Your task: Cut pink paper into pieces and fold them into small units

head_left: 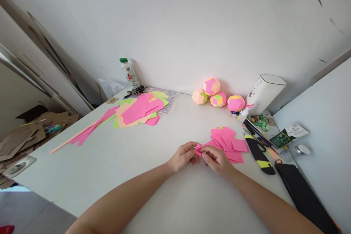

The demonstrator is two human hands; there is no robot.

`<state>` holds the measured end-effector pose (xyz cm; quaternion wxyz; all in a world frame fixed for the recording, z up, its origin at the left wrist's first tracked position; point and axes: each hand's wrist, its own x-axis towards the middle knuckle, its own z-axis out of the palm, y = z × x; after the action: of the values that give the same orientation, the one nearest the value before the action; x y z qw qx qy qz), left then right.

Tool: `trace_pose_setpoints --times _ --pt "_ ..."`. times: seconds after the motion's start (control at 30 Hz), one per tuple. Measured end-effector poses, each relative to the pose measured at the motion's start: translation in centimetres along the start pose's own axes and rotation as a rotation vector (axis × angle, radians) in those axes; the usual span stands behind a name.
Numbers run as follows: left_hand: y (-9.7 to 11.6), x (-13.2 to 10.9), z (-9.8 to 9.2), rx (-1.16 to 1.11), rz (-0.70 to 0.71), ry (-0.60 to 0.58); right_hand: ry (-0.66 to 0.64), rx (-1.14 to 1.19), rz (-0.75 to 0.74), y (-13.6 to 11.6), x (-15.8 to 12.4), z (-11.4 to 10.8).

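Note:
A small folded piece of pink paper [198, 149] is pinched between both my hands, above the front middle of the table. My left hand [184, 156] grips its left side with closed fingers. On the other side, the thumb and fingers of my right hand [217, 161] close on its right edge; fingers partly cover the piece. Just beyond my right hand lies a loose pile of pink paper pieces [225, 140]. Several paper balls [211, 86] in pink, yellow, green and peach sit by the wall, one resting on top of others.
Stacked coloured sheets [137, 109] lie at the back left, near paper strips [94, 126], keys [135, 91] and a bottle [129, 74]. To the right are a black-and-yellow utility knife [260, 154], a glue bottle [242, 115], a white container [264, 93] and a black case [304, 193].

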<state>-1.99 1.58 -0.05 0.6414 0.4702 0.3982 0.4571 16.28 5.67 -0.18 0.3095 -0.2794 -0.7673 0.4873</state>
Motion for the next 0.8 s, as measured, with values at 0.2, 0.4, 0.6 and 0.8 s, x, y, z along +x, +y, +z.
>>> trace_pose_setpoints --times 0.2,0.4,0.6,0.8 --pt "-0.07 0.00 0.07 0.029 -0.005 0.011 0.022 -0.019 0.028 0.19 -0.11 0.10" --pt "0.20 -0.12 0.18 0.049 -0.004 0.026 0.041 -0.025 0.041 0.30 -0.04 0.00" --pt "0.19 -0.11 0.21 0.046 -0.014 0.034 0.045 0.001 0.058 0.41 -0.18 0.02" --pt "0.06 -0.05 0.14 0.026 -0.004 0.022 0.002 0.023 -0.013 0.02 0.01 0.00"
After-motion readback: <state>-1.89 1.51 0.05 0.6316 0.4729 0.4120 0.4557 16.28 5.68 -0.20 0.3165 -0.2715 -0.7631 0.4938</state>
